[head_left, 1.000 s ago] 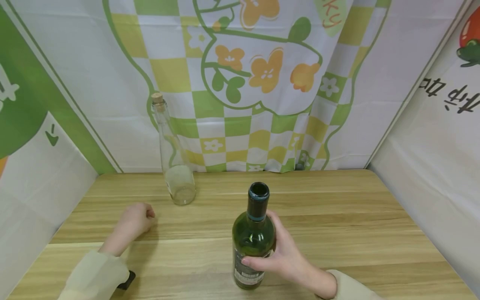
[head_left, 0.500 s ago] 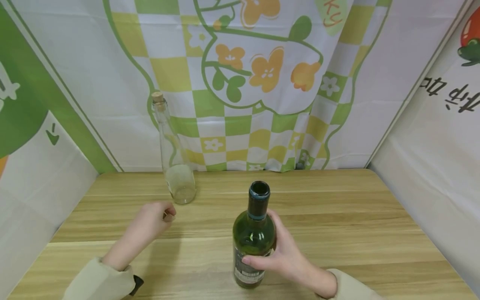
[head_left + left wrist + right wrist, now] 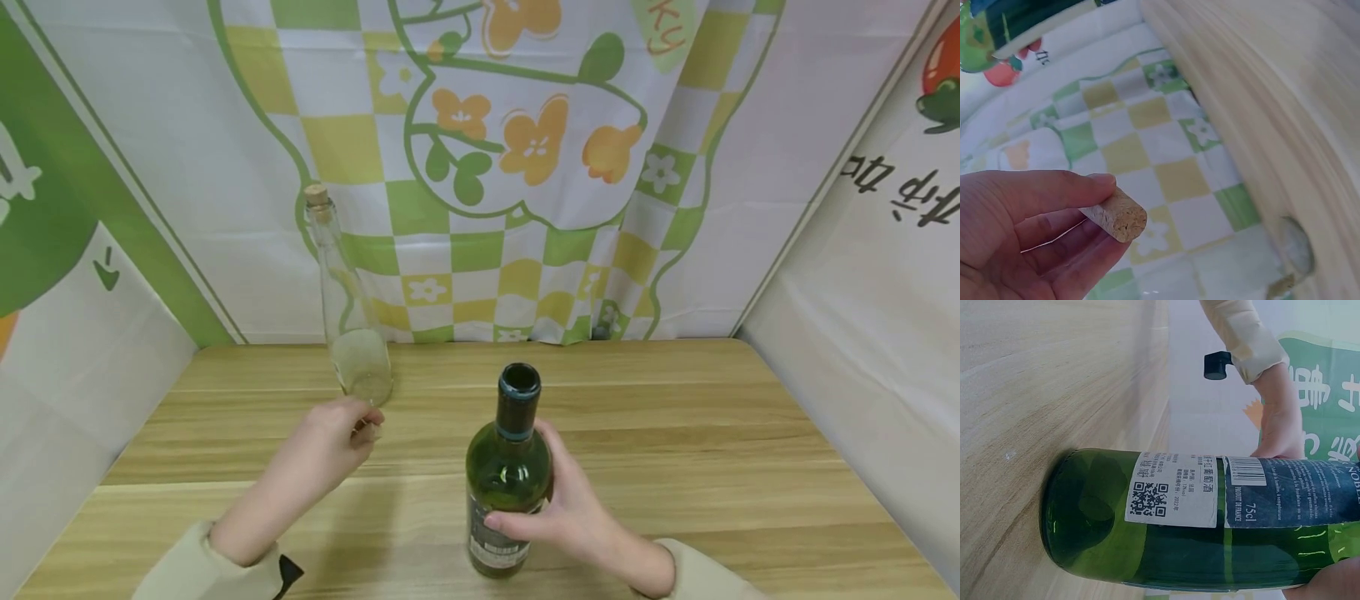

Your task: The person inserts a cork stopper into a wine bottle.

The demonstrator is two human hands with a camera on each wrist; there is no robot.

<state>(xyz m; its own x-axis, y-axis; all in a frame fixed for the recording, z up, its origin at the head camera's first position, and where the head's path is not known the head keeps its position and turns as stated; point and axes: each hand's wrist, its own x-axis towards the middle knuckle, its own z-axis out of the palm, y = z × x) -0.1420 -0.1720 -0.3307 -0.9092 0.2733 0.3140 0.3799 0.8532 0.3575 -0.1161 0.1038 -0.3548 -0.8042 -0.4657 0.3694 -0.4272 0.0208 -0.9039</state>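
Observation:
A green wine bottle [image 3: 507, 475] stands upright on the table with its mouth uncovered. My right hand [image 3: 573, 517] grips it around the body, thumb over the label side. In the right wrist view the bottle's white label [image 3: 1172, 490] with a printed code shows near its base. My left hand [image 3: 337, 437] is raised left of the bottle. Between its thumb and fingers it pinches a cork [image 3: 1124, 219], seen clearly in the left wrist view. Behind the left hand stands a clear glass bottle [image 3: 351, 321] with a cork stopper [image 3: 317, 197] in its neck.
The wooden table [image 3: 675, 433] ends at a back wall hung with a checked, flowered cloth [image 3: 487, 208]. Printed white side walls rise at left and right. A black device [image 3: 288, 575] sits at the left wrist.
My left hand has moved to the right across the table, from the left side toward the green bottle, and now overlaps the clear bottle's base. The right hand and the green bottle stay put.

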